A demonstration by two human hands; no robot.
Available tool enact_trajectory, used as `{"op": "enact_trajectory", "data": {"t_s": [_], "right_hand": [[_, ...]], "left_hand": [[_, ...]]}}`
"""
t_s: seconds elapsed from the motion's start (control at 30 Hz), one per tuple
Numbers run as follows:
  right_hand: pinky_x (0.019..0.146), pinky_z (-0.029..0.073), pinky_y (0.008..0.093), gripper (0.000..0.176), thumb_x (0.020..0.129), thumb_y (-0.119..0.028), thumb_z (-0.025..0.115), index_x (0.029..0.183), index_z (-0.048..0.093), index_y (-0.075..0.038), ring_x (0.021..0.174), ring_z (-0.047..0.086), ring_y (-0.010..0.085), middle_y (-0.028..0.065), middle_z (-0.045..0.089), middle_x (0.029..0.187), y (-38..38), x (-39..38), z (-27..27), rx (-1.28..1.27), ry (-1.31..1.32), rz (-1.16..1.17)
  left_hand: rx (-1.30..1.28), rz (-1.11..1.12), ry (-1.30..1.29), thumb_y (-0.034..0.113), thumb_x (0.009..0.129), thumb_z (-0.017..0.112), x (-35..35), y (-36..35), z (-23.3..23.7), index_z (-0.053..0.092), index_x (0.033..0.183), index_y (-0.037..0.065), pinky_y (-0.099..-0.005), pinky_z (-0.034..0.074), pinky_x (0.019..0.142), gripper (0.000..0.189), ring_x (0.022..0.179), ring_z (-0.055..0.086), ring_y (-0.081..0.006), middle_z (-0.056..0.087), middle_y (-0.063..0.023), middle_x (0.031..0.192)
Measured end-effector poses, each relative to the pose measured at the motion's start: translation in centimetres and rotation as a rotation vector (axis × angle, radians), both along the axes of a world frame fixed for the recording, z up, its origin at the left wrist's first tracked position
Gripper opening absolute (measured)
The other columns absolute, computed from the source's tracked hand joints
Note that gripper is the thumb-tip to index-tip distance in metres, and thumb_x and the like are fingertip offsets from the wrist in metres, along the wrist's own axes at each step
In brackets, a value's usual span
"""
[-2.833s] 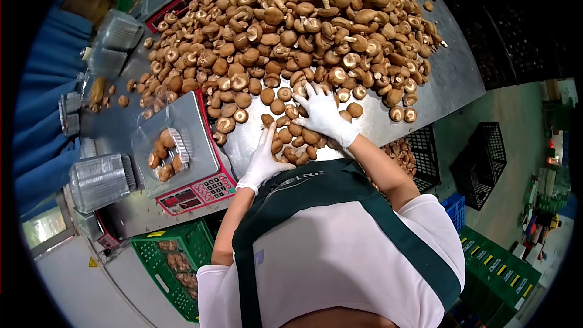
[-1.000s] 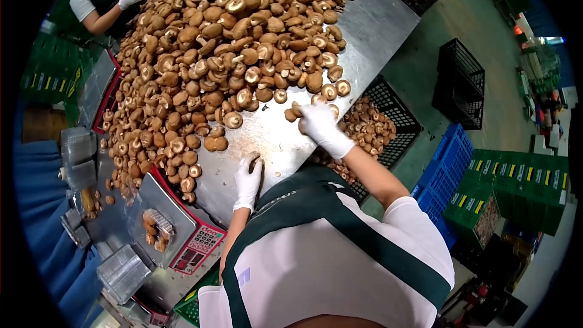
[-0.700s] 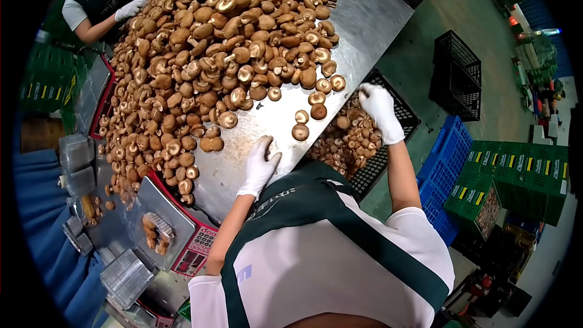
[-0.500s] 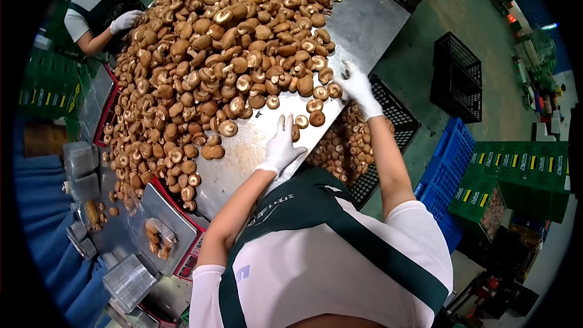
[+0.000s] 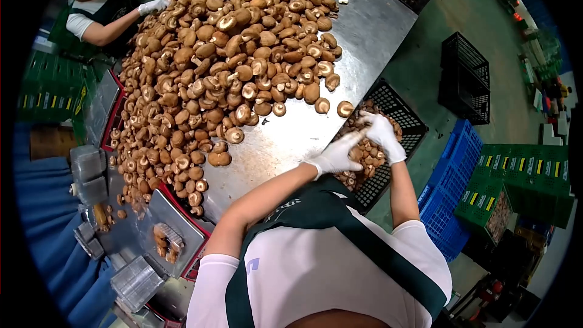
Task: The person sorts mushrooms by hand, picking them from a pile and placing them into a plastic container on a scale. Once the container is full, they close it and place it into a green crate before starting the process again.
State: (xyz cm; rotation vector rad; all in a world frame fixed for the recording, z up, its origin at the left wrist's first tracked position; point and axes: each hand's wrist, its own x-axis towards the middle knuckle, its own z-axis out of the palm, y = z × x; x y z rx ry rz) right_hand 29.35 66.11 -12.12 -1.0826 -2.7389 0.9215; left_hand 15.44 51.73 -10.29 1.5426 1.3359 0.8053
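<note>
A big heap of brown shiitake mushrooms (image 5: 206,61) covers much of the metal table (image 5: 291,140). Beside the table edge stands a black slatted crate (image 5: 413,124) with more mushrooms (image 5: 368,157) in it. Both my hands wear white gloves and are over this crate. My left hand (image 5: 337,157) is at the table's edge, thumb and fingers apart. Facing it, my right hand (image 5: 384,135) has its fingers stretched over the crate's mushrooms, partly hiding them. Two single mushrooms (image 5: 344,109) lie on the table near the crate.
Across the heap, a co-worker (image 5: 103,9) in white gloves reaches into the mushrooms. Scales with a clear tray of mushrooms (image 5: 167,242) and stacked plastic trays (image 5: 136,282) stand at left. Black crates (image 5: 464,79), a blue crate (image 5: 449,188) and green crates (image 5: 516,176) are at right.
Both hands have moved from the tabletop to over the crate. The few mushrooms between them have left the table edge. The co-worker's hands have moved further onto the heap.
</note>
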Motion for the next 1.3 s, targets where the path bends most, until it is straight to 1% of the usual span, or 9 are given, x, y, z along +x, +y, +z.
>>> {"op": "enact_trajectory", "data": {"t_s": [0.1,0.27,0.43,0.6,0.73,0.87,0.93,1.1,1.3], "right_hand": [[0.084,0.048,0.0366,0.028,0.073,-0.02,0.059,0.1,0.066,-0.015,0.1,0.059,0.0285,0.012,0.063,0.106,0.8,0.3,2.5,-0.018,-0.281,-0.103],[0.076,0.05,0.0327,0.028,0.076,-0.027,0.061,0.098,0.067,-0.011,0.087,0.062,0.0295,0.0125,0.065,0.102,0.0,-5.3,3.9,0.097,0.024,-0.207],[0.096,0.031,0.0551,0.047,0.068,-0.033,0.066,0.107,0.059,-0.008,0.108,0.048,0.0297,0.0087,0.054,0.12,-3.7,-11.9,0.7,0.252,-0.11,-0.062],[0.084,0.037,0.0417,0.034,0.07,-0.027,0.065,0.097,0.059,-0.008,0.103,0.051,0.0243,0.0055,0.057,0.113,-4.5,-9.5,-1.4,0.47,0.11,-0.067],[0.086,0.036,0.0427,0.036,0.07,-0.027,0.063,0.1,0.06,-0.008,0.101,0.051,0.0231,0.0036,0.059,0.113,-3.9,-6.6,-0.3,0.341,0.043,-0.07],[0.077,0.048,0.039,0.035,0.069,-0.025,0.061,0.1,0.065,-0.009,0.085,0.061,0.0322,0.0152,0.063,0.091,-1.5,-5.3,3.3,0.06,-0.104,-0.382],[0.079,0.049,0.0359,0.035,0.069,-0.021,0.061,0.102,0.063,-0.008,0.091,0.062,0.0306,0.0157,0.062,0.103,0.6,-5.1,2.0,-0.007,0.05,-0.464],[0.082,0.048,0.0392,0.049,0.071,-0.026,0.058,0.119,0.053,-0.019,0.098,0.059,0.0325,0.0085,0.059,0.116,2.4,-10.3,2.2,0.018,0.071,-0.334],[0.069,0.05,0.0327,0.042,0.071,-0.03,0.069,0.109,0.06,-0.015,0.079,0.065,0.0244,0.0107,0.067,0.087,1.8,-11.9,-0.7,-0.057,0.354,-0.4]], "left_hand": [[-0.08,0.024,0.043,0.027,0.075,0.066,0.4,-1.2,1.4,0.03,0.139,0.009,-0.0327,0.034,0.103,0.075,0.126,0.038,-0.0313,0.032,-0.0187,0.141],[0.176,0.359,0.463,0.019,0.081,0.055,-3.4,-0.6,1.4,0.044,0.129,0.008,-0.0372,0.049,0.082,0.05,0.103,0.055,-0.0292,0.044,-0.0133,0.132],[0.255,0.389,1.1,0.01,0.074,0.055,-8.2,3.1,2.5,0.047,0.122,0.004,-0.0307,0.053,0.058,0.049,0.08,0.057,-0.0246,0.041,-0.0162,0.134],[0.186,0.221,1.292,0.013,0.081,0.051,-9.9,4.3,0.4,0.046,0.121,0.004,-0.0326,0.052,0.048,0.041,0.078,0.06,-0.0243,0.052,-0.0117,0.116],[0.25,0.251,1.07,0.014,0.081,0.052,-10.2,1.9,1.6,0.049,0.103,0.005,-0.0332,0.053,0.055,0.023,0.079,0.06,-0.0259,0.053,-0.0131,0.095],[0.147,0.383,0.827,0.023,0.082,0.056,-10.4,-2.8,1.7,0.049,0.112,0.006,-0.036,0.053,0.064,0.035,0.086,0.061,-0.0284,0.055,-0.0151,0.104],[0.077,0.563,0.697,0.031,0.081,0.058,-10.8,-5.5,0.7,0.049,0.121,0.007,-0.0367,0.052,0.071,0.047,0.088,0.063,-0.0294,0.059,-0.0159,0.109],[-0.492,0.95,-0.711,0.02,0.093,0.045,-11.8,-10.0,-0.1,0.052,0.116,0.005,-0.0252,0.048,0.055,0.028,0.065,0.061,-0.0173,0.065,-0.0122,0.092],[-0.364,1.014,-1.228,0.013,0.09,0.039,-10.9,-13.1,0.0,0.046,0.118,0.0,-0.0388,0.051,0.081,0.032,0.093,0.06,-0.0283,0.057,-0.0197,0.111]]}}
